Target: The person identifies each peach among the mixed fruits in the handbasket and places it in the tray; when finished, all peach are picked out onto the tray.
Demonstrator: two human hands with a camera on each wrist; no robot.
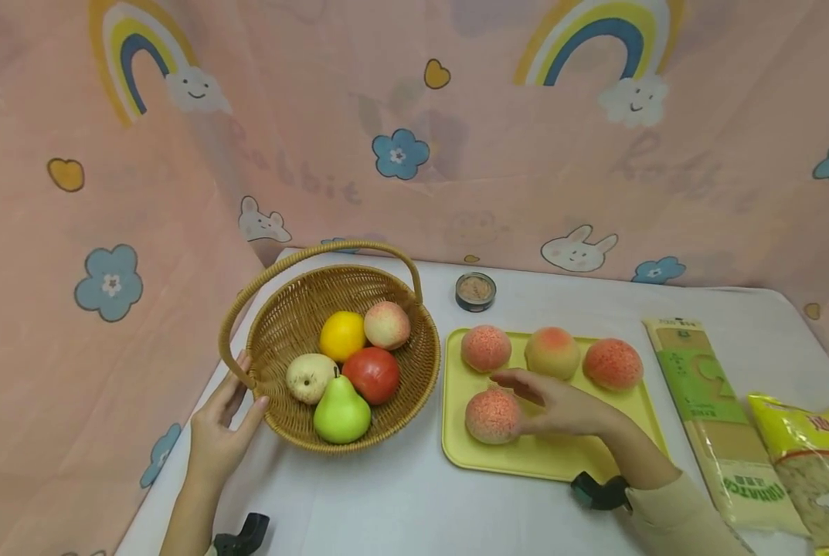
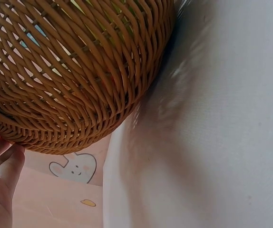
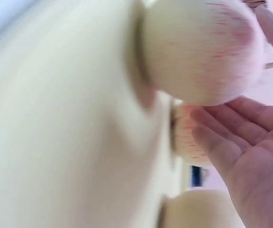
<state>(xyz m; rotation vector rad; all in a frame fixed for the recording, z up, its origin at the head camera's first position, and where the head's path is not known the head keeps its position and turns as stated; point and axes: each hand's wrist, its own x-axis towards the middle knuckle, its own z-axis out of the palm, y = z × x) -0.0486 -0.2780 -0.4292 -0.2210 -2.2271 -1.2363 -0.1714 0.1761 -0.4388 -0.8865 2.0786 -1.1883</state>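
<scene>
My left hand (image 1: 218, 432) holds the left rim of the wicker basket (image 1: 429, 371) near the foot of its handle; its fingers (image 2: 8, 164) touch the weave in the left wrist view. In the basket lie a green pear (image 1: 342, 413), a red apple (image 1: 372, 376), a yellow fruit (image 1: 342, 337), a pale round fruit (image 1: 310, 378) and a peach (image 1: 387, 325). Over the yellow tray (image 1: 553, 461), my right hand (image 1: 560, 405) spreads thumb and fingers around the front peach (image 1: 492, 417). That peach (image 3: 200, 50) still sits on the tray.
Three more peach-like fruits, including a pale one (image 1: 552, 353), line the tray's back. Behind it stands a small round tin (image 1: 475, 291). To the right lie a green-labelled noodle pack (image 1: 716, 409) and a yellow bag (image 1: 813, 471). A pink printed cloth (image 1: 414, 208) hangs behind.
</scene>
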